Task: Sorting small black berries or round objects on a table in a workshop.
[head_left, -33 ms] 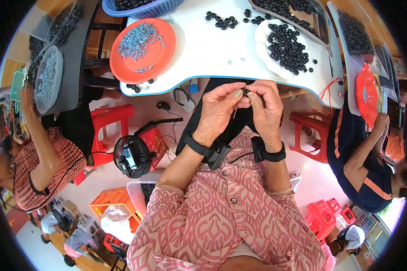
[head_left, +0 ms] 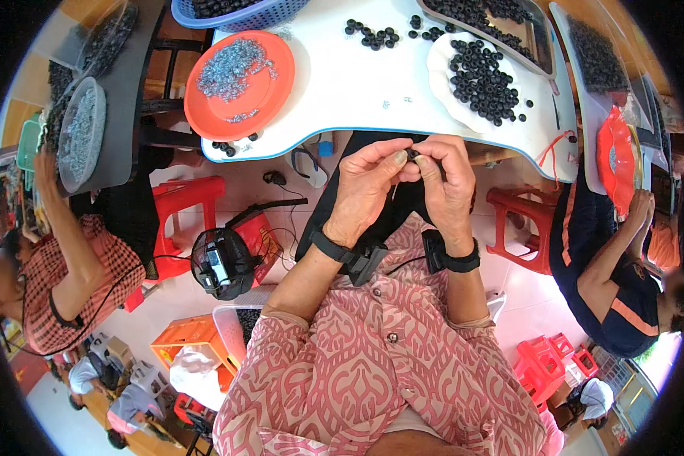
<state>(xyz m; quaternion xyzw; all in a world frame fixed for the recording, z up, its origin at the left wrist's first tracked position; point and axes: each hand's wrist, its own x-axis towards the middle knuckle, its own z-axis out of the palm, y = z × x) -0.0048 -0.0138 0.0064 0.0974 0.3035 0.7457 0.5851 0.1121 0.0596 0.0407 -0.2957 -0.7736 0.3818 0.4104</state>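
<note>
- left hand (head_left: 363,186) and right hand (head_left: 450,188) are both pinching one black piece (head_left: 413,154)
- it's looking light, hard, maybe slippery; its sides are probably gripping best

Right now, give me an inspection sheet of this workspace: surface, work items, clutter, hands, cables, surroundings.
Surface: white tabletop, blue-edged, partly covered.
Work items: one small black bead held; red-orange plate of small clear bluish pieces; white scalloped plate of black beads; blue perforated basket, also with black beads.
Clutter: loose beads on the tabletop.
Hands: left hand and right hand pinch the bead together, in front of the table's near edge.
Cables: short black cable between the wrists; its ends are unclear.
Surroundings: red plastic stools; orange crate; co-workers on both sides.
</note>
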